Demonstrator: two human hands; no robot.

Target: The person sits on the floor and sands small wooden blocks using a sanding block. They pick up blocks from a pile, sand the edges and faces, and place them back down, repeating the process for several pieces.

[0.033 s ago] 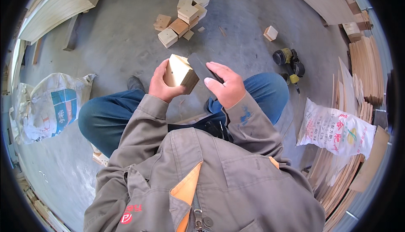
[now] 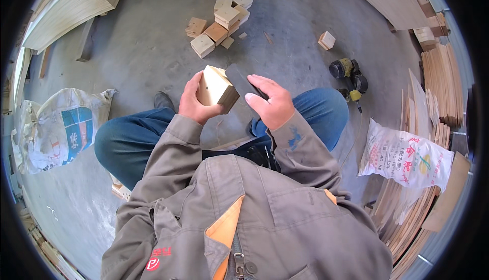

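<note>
My left hand (image 2: 194,103) grips a pale wooden block (image 2: 213,87) from its left side, thumb along the near edge. The block is tilted, with a small dark spot on its upper face and layered edges on its right side. My right hand (image 2: 271,103) is closed on a flat, dark grey slab-like tool (image 2: 238,84), fingers on top and thumb at the near side. That tool slants against or very close to the block's right edge; whether they touch I cannot tell. Its exact kind is not clear.
Several wooden blocks (image 2: 216,33) lie piled on the grey floor ahead, and one block (image 2: 326,40) sits apart. A yellow-black power tool (image 2: 350,76) rests by my right knee. White sacks (image 2: 76,127) flank me. Stacked boards (image 2: 442,84) line the right; large panels (image 2: 76,12) stand left.
My right hand and the dark tool have shifted very slightly to the left. The left hand and block look almost unmoved.
</note>
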